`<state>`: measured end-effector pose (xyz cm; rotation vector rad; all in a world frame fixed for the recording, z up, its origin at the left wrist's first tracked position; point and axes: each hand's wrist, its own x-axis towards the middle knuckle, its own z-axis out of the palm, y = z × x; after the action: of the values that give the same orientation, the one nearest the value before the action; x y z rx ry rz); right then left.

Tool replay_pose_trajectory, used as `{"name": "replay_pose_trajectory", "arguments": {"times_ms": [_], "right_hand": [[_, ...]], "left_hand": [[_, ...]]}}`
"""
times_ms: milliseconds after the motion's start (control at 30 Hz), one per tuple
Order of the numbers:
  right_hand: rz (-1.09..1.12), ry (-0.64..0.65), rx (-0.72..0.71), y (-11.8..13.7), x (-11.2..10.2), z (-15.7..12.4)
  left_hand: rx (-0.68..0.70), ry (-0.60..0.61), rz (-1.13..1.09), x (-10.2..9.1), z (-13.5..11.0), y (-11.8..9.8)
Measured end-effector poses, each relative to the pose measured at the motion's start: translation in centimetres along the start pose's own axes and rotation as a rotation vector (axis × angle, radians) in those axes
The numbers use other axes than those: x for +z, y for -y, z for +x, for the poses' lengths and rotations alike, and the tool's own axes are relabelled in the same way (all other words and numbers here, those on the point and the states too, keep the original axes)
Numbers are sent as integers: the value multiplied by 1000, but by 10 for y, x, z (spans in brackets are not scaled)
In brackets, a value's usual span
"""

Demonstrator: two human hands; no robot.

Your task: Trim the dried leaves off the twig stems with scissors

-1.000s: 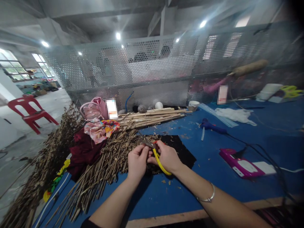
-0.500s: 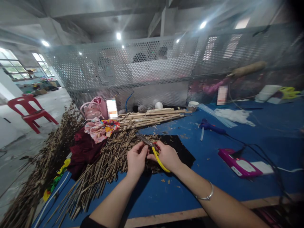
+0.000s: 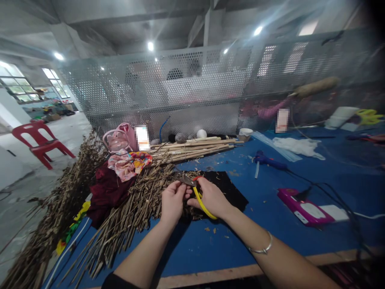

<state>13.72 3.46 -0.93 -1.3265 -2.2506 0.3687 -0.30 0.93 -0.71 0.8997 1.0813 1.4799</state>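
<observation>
This is a craft workshop inside a big, factory-like hall. Above me is a bare concrete ceiling (image 3: 135, 20) with beams and round lamps (image 3: 150, 45), and a perforated metal screen (image 3: 192, 96) divides the work places. The blue tabletop (image 3: 270, 224) is covered with raw material and tools: heaps of dry twigs (image 3: 120, 224), a bundle of wooden sticks (image 3: 195, 146), a glue gun (image 3: 267, 161) on its cable, yellow-handled scissors (image 3: 202, 202), small cut pieces everywhere. At the side stands a red plastic chair (image 3: 39, 142) on a plain concrete floor (image 3: 36, 176)
</observation>
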Motion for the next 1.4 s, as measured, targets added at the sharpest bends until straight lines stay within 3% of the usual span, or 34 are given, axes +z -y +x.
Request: {"name": "replay_pose_trajectory", "arguments": {"times_ms": [533, 967, 1400], "right_hand": [[74, -103, -79, -5, 6, 0], [115, -12, 69, 3, 2, -2], [33, -33, 96, 4, 0, -1]], "left_hand": [[-15, 29, -12, 7, -9, -1], [-16, -33, -55, 6, -10, -5], [19, -1, -25, 4, -7, -3]]}}
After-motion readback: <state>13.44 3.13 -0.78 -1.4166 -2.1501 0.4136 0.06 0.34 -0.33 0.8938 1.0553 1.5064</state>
